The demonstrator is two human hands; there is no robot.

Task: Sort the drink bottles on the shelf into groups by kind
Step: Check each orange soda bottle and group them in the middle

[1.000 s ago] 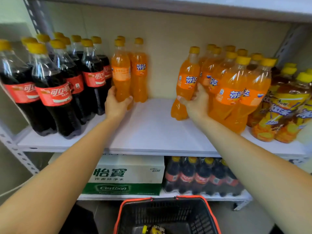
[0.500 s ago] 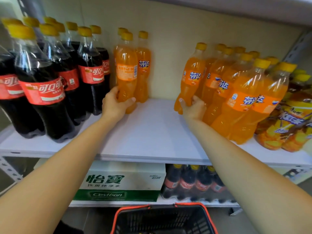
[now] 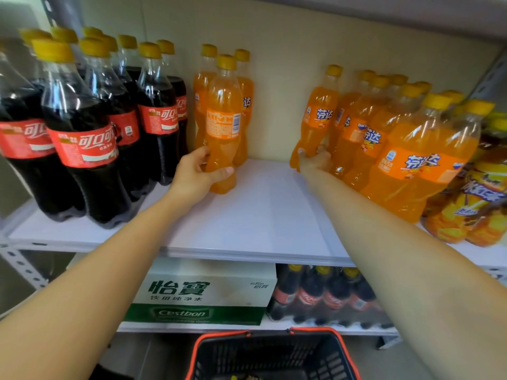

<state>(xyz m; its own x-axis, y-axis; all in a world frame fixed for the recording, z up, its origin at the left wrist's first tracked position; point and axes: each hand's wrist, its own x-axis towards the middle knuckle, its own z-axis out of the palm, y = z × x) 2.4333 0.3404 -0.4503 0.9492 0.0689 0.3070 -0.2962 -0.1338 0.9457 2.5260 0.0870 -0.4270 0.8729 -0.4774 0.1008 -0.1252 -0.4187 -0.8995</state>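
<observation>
**Operator A:** While both arms reach onto the white shelf (image 3: 263, 215), what does each hand hold?

**Operator B:** Left hand (image 3: 196, 175): fingers closed around the lower body of one orange Fanta bottle (image 3: 223, 124), thumb across its front. That bottle stands upright, base at the shelf surface, just in front of two more orange bottles (image 3: 242, 105) at the back wall. Right hand (image 3: 314, 161): fingers wrapped around the base of a second Fanta bottle (image 3: 319, 116), which tilts to the right against the large orange group (image 3: 406, 149).

**Operator A:** Location of the other kinds?

**Operator B:** Cola bottles (image 3: 90, 127) with red labels and yellow caps occupy the left end, just beside the left-hand bottle. Iced-tea bottles (image 3: 474, 204) sit at the far right end. Bare shelf lies between the two hands.

**Operator A:** Below the shelf?

**Operator B:** A Cestbon water carton (image 3: 203, 294), smaller cola bottles (image 3: 323, 297) beside it, and a black basket (image 3: 271, 355) with an orange rim.
</observation>
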